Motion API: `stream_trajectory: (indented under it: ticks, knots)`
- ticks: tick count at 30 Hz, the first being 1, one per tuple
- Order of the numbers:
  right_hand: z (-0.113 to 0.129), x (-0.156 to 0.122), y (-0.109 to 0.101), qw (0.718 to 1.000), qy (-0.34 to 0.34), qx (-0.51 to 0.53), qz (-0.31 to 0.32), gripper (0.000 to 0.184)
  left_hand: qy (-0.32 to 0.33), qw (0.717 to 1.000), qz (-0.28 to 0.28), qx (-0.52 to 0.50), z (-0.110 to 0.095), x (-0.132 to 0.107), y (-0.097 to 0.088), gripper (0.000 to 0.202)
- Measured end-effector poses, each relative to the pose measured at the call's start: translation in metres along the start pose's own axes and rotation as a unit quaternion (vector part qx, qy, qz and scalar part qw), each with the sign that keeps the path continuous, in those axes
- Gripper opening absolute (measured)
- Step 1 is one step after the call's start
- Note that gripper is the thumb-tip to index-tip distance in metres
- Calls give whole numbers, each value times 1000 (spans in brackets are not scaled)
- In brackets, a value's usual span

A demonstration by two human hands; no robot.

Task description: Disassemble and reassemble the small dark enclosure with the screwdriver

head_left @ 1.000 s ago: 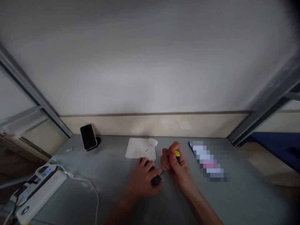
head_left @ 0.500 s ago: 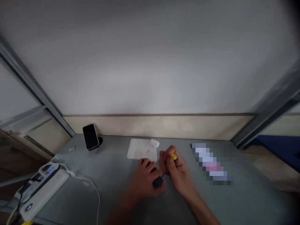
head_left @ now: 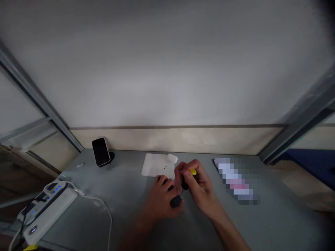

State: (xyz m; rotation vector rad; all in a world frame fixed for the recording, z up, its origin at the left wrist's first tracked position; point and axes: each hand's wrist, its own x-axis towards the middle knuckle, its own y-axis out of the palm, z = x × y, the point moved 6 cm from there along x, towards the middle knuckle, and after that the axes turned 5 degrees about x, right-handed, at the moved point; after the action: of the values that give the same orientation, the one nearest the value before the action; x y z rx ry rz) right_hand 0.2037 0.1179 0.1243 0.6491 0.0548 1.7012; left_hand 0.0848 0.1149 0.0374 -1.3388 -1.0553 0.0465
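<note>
A right hand (head_left: 196, 186) closed around a yellow-capped screwdriver (head_left: 185, 185) points it down and leftward at a black block (head_left: 176, 201), gripped just beside it in the curled left hand (head_left: 162, 199).

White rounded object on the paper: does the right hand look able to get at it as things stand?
Probably not while the right hand grips the yellow-topped tool; otherwise, nothing visible blocks the way to the white rounded object.
</note>
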Motion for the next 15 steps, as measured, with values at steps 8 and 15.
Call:
stream_trajectory:
  ticks: [8,15]
  knots:
    - [-16,-3,-3,998,46,33,3,45,0,1000,-7,-15,-2,2,-6,19]
    - [13,0,8,996,-45,-70,25,33,8,1000,-16,-2,-3,2,-5,23]
